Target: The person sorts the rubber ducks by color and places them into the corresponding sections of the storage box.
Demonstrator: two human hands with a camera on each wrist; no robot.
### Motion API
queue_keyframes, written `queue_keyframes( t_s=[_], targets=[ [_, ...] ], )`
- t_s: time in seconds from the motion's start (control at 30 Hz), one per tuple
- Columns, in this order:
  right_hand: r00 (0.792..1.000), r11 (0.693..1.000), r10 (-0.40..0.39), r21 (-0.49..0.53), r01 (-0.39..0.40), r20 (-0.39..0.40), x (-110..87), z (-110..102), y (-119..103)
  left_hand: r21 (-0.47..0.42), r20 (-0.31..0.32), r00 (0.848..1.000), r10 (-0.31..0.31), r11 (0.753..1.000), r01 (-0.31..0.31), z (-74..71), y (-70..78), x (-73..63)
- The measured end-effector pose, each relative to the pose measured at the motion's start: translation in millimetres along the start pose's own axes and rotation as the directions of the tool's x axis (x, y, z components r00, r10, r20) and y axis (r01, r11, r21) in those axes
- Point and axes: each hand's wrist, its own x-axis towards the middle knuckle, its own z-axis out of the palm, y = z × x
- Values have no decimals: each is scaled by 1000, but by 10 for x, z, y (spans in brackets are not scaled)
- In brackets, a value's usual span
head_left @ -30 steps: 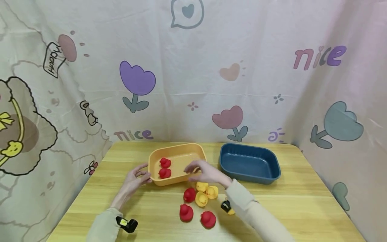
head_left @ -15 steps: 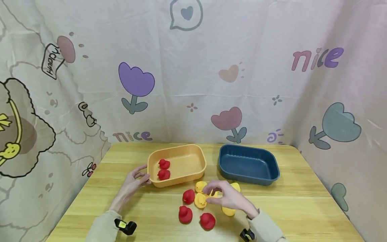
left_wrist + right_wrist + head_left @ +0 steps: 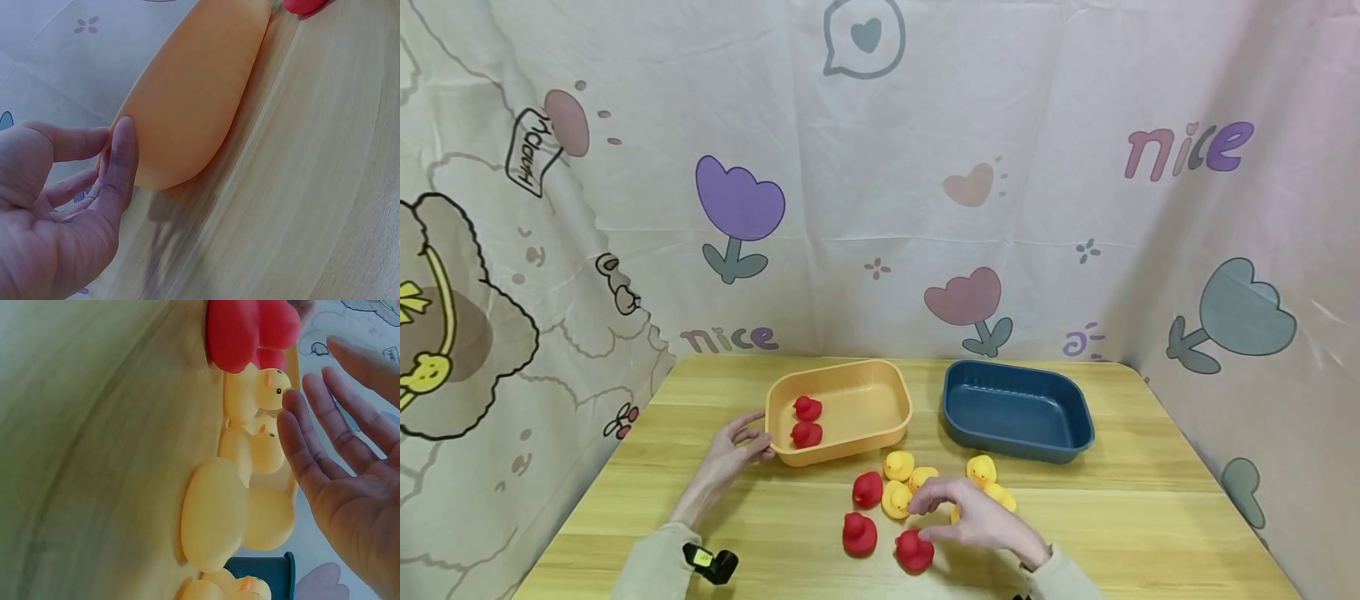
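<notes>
Right hand (image 3: pixel 970 512), nearer of 2: fingers parted, holding nothing. Red duck (image 3: pixel 914 553) lies just beside the thumb, on its near side. Left hand (image 3: pixel 730 454) pinches the orange tray (image 3: pixel 853 448).

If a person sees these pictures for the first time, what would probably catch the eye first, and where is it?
Probably the bright red ducks and yellow ducks on the wooden table, with the right hand above this group. Next, perhaps, the orange tray behind, where two more red ducks sit toward the left end and the left hand touches a corner; then the blue tray to its right.
</notes>
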Motion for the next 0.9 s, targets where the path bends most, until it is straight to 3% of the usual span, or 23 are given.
queue_keyframes(
  t_s=[0.33,0.7,0.9],
  targets=[
    [998,998,-30,-52,33,62,12,37,45,7,-1,1000,-10,1000,10,2,12,2],
    [995,988,33,-154,-18,97,43,70,0,-1,1,1000,-9,1000,9,0,4,6],
    [991,990,53,-132,-37,120,63,91,-3,-8,2,1000,2,1000,-2,3,-5,0]
  ],
)
